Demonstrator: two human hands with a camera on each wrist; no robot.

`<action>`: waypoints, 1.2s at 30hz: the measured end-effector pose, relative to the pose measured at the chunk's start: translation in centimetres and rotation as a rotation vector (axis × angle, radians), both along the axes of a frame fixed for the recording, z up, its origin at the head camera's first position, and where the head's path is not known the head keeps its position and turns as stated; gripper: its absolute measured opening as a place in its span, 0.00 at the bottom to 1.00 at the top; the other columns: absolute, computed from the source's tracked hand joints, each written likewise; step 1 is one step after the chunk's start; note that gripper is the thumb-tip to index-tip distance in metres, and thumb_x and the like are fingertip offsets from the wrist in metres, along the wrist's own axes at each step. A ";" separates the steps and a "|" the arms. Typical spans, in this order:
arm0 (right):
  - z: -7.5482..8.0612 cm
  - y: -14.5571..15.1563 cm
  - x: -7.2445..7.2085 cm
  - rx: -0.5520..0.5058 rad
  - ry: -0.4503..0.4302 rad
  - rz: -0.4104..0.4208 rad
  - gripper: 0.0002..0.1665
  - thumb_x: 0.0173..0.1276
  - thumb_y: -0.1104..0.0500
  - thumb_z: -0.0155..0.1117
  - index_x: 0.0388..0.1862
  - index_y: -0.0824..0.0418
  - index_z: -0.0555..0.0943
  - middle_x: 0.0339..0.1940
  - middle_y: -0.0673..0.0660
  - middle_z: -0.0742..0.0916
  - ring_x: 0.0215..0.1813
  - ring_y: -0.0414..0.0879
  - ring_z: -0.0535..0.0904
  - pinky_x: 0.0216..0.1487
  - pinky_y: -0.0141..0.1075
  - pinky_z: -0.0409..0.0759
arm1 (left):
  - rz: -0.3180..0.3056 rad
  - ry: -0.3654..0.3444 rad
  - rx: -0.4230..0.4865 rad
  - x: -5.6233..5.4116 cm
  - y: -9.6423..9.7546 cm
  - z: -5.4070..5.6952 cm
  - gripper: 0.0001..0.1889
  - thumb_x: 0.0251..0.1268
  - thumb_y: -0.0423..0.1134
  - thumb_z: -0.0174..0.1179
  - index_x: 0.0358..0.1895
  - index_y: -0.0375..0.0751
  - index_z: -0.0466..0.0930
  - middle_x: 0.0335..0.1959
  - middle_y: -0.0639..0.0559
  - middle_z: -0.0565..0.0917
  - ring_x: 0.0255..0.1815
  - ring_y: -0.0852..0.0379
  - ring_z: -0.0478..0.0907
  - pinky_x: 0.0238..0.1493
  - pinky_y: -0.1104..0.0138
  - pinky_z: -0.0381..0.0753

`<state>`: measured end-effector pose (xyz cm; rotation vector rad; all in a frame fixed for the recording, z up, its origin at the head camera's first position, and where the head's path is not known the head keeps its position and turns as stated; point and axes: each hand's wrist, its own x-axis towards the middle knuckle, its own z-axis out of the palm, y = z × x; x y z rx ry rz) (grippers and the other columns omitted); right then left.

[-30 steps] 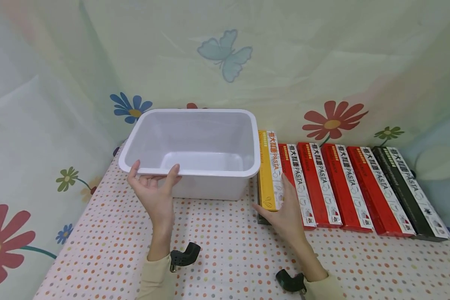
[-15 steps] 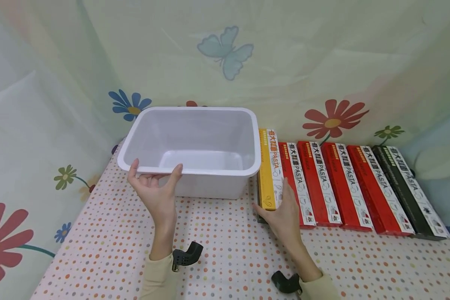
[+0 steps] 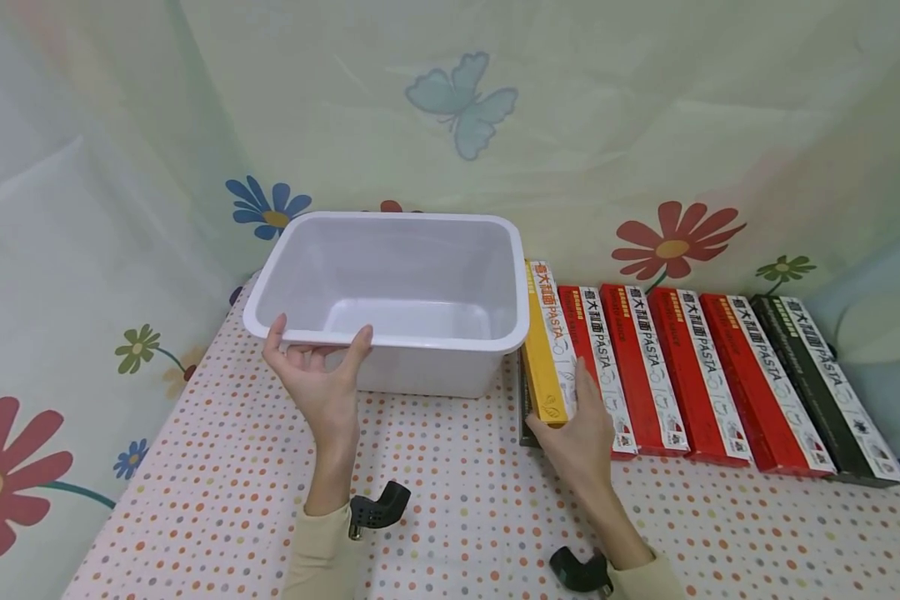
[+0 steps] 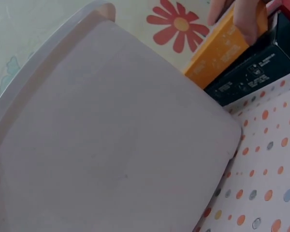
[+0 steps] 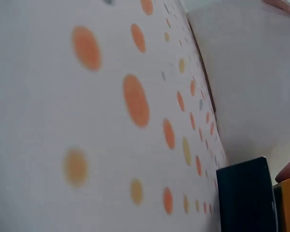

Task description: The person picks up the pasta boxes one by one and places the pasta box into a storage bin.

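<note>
My left hand [image 3: 322, 385] grips the near rim of a white plastic tub [image 3: 420, 367], thumb and fingers spread along it. A yellow pasta box [image 3: 546, 367] lies at the tub's right side, and my right hand [image 3: 581, 429] holds its near end between thumb and fingers. Under the yellow box is a dark green box [image 3: 527, 417], mostly covered in the head view. The left wrist view shows the yellow box [image 4: 220, 50] tilted against the dark box [image 4: 258, 72], close by the tub wall [image 4: 116, 125].
Several red pasta boxes [image 3: 645, 375] lie side by side to the right, with a black pasta box [image 3: 825, 392] at the end of the row. A dotted cloth [image 3: 450, 492] covers the table. Behind hangs a flowered curtain [image 3: 570, 125].
The yellow box's near end has swung slightly right in my right hand, baring more of the dark box beneath. My left hand keeps its hold on the tub rim.
</note>
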<state>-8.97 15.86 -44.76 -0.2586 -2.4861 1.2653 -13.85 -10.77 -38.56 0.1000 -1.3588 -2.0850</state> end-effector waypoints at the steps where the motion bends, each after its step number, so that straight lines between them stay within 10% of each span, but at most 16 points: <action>1: 0.1 0.2 0.2 -0.002 0.007 0.000 0.60 0.56 0.70 0.74 0.84 0.70 0.53 0.81 0.71 0.65 0.74 0.67 0.66 0.76 0.67 0.65 | -0.002 0.003 -0.001 0.0 0.0 0.0 0.55 0.53 0.18 0.74 0.80 0.39 0.47 0.61 0.38 0.72 0.47 0.50 0.77 0.48 0.55 0.94; 15: 2.8 3.2 4.6 -0.007 0.009 -0.001 0.58 0.53 0.68 0.78 0.83 0.66 0.61 0.78 0.69 0.70 0.71 0.63 0.69 0.70 0.64 0.70 | 0.004 0.017 -0.022 0.1 0.0 -0.1 0.54 0.55 0.20 0.74 0.79 0.42 0.48 0.61 0.38 0.72 0.48 0.46 0.77 0.48 0.55 0.94; 21: 4.6 3.9 6.1 -0.062 0.011 -0.019 0.58 0.53 0.72 0.78 0.83 0.59 0.63 0.81 0.61 0.70 0.71 0.54 0.69 0.69 0.22 0.69 | 0.003 0.025 -0.018 0.0 0.0 -0.3 0.53 0.55 0.20 0.74 0.78 0.43 0.50 0.62 0.38 0.72 0.49 0.43 0.77 0.47 0.55 0.94; 27: 7.9 4.9 6.1 -0.037 0.085 -0.008 0.57 0.54 0.74 0.78 0.82 0.52 0.67 0.78 0.60 0.74 0.57 0.37 0.71 0.42 0.11 0.79 | 0.001 0.021 -0.011 0.0 0.0 -0.2 0.53 0.54 0.20 0.75 0.78 0.44 0.50 0.61 0.38 0.72 0.48 0.44 0.77 0.47 0.55 0.94; 36: 14.5 7.9 3.7 0.094 0.223 0.238 0.60 0.47 0.75 0.81 0.80 0.50 0.71 0.77 0.50 0.75 0.61 0.39 0.70 0.52 0.12 0.78 | -0.007 0.017 -0.020 0.0 0.1 -0.2 0.54 0.55 0.21 0.75 0.79 0.40 0.47 0.63 0.32 0.69 0.46 0.50 0.77 0.46 0.55 0.94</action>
